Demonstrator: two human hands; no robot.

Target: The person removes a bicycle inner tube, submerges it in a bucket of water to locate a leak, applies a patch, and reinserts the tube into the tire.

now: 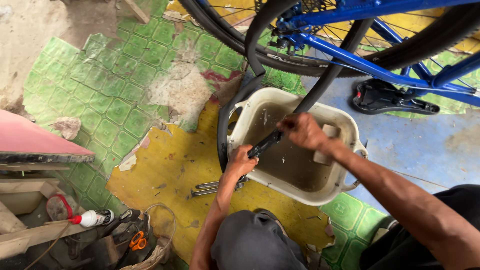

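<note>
Rubber inner tube (320, 87), limp, light and probably slippery when wet, sags into the cream water basin (345, 131), both the left hand (241, 161) and right hand (303, 131) closed around its lowest stretch.

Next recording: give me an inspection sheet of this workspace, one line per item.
Surface: worn floor covering, yellow and green patches, torn down to bare ground in places.
Job's things: black inner tube looped down into a white basin of murky water; a block sits in the basin.
Clutter: metal tyre levers beside the basin; orange-handled scissors, a white bottle with red cap, wood offcuts at lower left.
Hands: left hand grips the tube at the basin rim; right hand holds the tube over the water.
Cables: thin cord looped near the scissors.
Surroundings: blue bicycle with rear wheel above the basin; a red board at left.
</note>
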